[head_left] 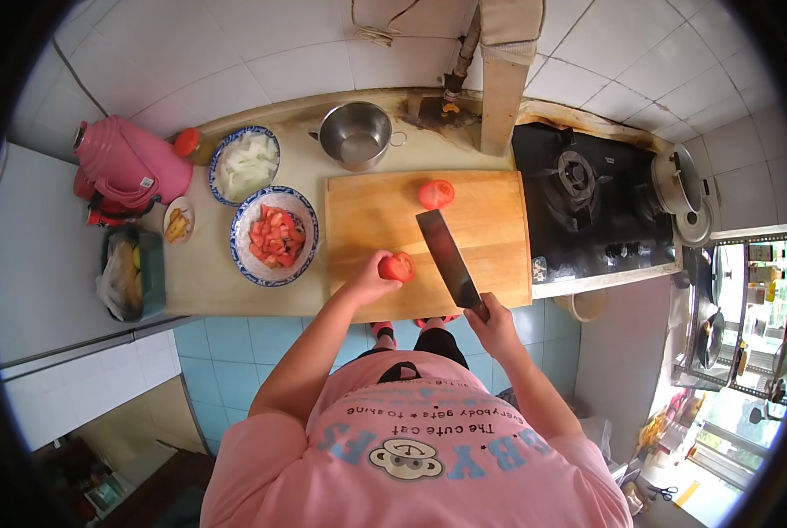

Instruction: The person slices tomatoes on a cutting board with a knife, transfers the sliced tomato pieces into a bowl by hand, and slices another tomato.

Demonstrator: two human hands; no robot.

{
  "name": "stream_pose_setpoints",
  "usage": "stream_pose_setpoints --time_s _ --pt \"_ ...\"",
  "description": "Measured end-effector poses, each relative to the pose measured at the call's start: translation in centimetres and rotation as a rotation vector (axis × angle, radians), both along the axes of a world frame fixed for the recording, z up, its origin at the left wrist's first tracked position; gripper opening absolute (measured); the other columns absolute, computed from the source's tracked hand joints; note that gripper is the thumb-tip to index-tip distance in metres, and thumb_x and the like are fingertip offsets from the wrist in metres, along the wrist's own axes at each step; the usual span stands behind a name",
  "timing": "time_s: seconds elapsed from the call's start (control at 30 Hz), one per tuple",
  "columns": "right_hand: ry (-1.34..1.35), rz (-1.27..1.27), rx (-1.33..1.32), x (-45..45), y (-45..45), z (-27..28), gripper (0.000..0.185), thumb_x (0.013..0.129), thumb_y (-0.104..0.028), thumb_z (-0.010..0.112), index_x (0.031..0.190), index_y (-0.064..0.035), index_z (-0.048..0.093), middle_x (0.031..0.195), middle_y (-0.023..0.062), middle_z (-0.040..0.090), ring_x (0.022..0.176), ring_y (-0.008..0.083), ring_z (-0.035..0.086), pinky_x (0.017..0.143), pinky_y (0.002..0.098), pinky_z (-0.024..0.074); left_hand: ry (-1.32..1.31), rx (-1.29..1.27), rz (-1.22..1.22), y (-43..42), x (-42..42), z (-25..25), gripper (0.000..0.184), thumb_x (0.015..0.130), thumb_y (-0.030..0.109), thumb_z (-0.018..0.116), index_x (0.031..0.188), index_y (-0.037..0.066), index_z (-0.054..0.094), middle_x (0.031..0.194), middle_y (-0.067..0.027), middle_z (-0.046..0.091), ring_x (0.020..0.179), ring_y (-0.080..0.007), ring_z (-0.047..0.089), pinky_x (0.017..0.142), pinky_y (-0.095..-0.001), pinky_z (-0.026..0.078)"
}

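In my left hand (369, 283) is a tomato half (398, 267), its cut face turned to the right, over the front part of the wooden cutting board (367, 207). My right hand (492, 324) grips the handle of a cleaver (449, 255) at the board's front edge. The broad blade slants up and to the left above the wood, apart from the held tomato. Another tomato half (436, 194) lies near the back of the board with its cut face showing. Left of the board, a blue-patterned bowl (243, 253) contains chopped tomato pieces (276, 236).
Behind that bowl stands a plate of sliced pale vegetable (246, 167). A steel pot (356, 136) sits behind the board. The black gas stove (605, 233) borders it on the right. At far left are a pink thermos (138, 163), a small dish (179, 207) and a green bin (151, 277).
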State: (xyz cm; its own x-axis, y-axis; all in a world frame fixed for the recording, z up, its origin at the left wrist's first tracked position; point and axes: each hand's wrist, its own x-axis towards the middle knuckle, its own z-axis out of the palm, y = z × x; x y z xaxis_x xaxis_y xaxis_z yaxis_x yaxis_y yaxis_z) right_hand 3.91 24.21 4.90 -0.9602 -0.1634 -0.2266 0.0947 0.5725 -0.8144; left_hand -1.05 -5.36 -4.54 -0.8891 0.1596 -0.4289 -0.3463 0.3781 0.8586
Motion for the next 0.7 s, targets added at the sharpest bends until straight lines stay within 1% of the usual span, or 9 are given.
stream_pose_setpoints --time_s 0.03,0.1,0.13,0.2,0.27,0.3,0.37,0.43,0.7 --pt "-0.001 -0.004 0.001 -0.1 0.1 0.1 0.022 0.087 -0.006 0.07 0.103 0.0003 0.055 0.067 0.0109 0.054 0.057 0.0182 0.05 0.055 0.0315 0.0436 0.024 0.049 0.026 0.1 0.1 -0.3 0.065 0.073 0.018 0.083 0.126 0.001 0.048 0.12 -0.0147 0.057 0.109 -0.0229 0.058 0.094 -0.0356 0.048" --pt "0.031 0.091 0.03 -0.6 0.1 0.4 0.025 0.084 -0.006 0.072 0.104 -0.001 0.057 0.07 0.0119 0.058 0.059 0.0244 0.057 0.056 0.0351 0.0462 0.096 0.0 0.053 0.3 0.2 -0.7 0.066 0.075 0.018 0.083 0.128 0.001 0.047 0.119 -0.0145 0.057 0.109 -0.0229 0.058 0.094 -0.0352 0.048" --pt "0.031 0.088 0.028 -0.8 -0.1 0.4 0.025 0.084 -0.006 0.072 0.104 -0.001 0.057 0.07 0.0119 0.058 0.059 0.0244 0.057 0.056 0.0351 0.0462 0.168 -0.048 0.083 0.3 0.4 -0.9 0.066 0.076 0.018 0.082 0.129 0.001 0.046 0.119 -0.0143 0.057 0.109 -0.023 0.057 0.094 -0.0348 0.048" --pt "0.156 0.162 0.08 -1.2 -0.2 0.5 0.027 0.084 -0.01 0.073 0.105 -0.0036 0.059 0.076 0.013 0.062 0.064 0.0315 0.062 0.058 0.0397 0.049 0.121 -0.022 0.15 0.5 0.6 -1.8 0.066 0.078 0.018 0.082 0.13 0.001 0.045 0.119 -0.0142 0.057 0.108 -0.0221 0.058 0.092 -0.034 0.049" --pt "0.193 0.217 0.144 -1.8 -0.2 1.1 0.026 0.084 -0.012 0.072 0.105 -0.005 0.059 0.077 0.0132 0.062 0.066 0.0334 0.063 0.059 0.0413 0.0498 0.074 0.005 0.215 0.7 0.5 -3.2 0.065 0.079 0.017 0.081 0.13 0.001 0.044 0.119 -0.014 0.057 0.107 -0.0213 0.058 0.09 -0.0332 0.05" --pt "0.228 0.278 0.207 -2.0 -0.2 1.6 0.026 0.084 -0.015 0.072 0.106 -0.0063 0.06 0.079 0.0134 0.063 0.069 0.0352 0.063 0.06 0.0428 0.0507 0.076 0.022 0.245 0.8 0.5 -3.7 0.063 0.08 0.016 0.08 0.129 0.001 0.044 0.118 -0.0132 0.057 0.103 -0.0198 0.059 0.085 -0.032 0.051" --pt "0.231 0.31 0.235 -2.5 -0.2 2.1 0.025 0.085 -0.016 0.071 0.106 -0.0071 0.06 0.079 0.0131 0.062 0.069 0.0354 0.063 0.06 0.0434 0.0512 0.078 0.039 0.272 0.6 0.5 -4.6 0.06 0.082 0.016 0.079 0.129 0.001 0.044 0.116 -0.0124 0.058 0.1 -0.0184 0.06 0.08 -0.0308 0.053" --pt "0.234 0.342 0.265 -3.0 -0.2 2.4 0.025 0.086 -0.017 0.07 0.106 -0.0079 0.06 0.079 0.0128 0.062 0.07 0.0357 0.063 0.061 0.044 0.0517 0.066 0.08 0.264 0.5 0.2 -4.5 0.055 0.084 0.015 0.078 0.126 0.002 0.045 0.112 -0.01 0.059 0.091 -0.0153 0.061 0.069 -0.0279 0.053" --pt "0.192 0.455 0.338 -5.0 -0.7 2.3 0.023 0.089 -0.018 0.066 0.106 -0.0045 0.057 0.079 0.0144 0.062 0.071 0.0354 0.064 0.061 0.0442 0.0501 -0.077 0.18 0.309 1.1 -0.8 -1.3 0.052 0.083 0.015 0.078 0.123 -0.002 0.048 0.103 -0.0087 0.062 0.083 -0.0133 0.063 0.064 -0.0253 0.053"
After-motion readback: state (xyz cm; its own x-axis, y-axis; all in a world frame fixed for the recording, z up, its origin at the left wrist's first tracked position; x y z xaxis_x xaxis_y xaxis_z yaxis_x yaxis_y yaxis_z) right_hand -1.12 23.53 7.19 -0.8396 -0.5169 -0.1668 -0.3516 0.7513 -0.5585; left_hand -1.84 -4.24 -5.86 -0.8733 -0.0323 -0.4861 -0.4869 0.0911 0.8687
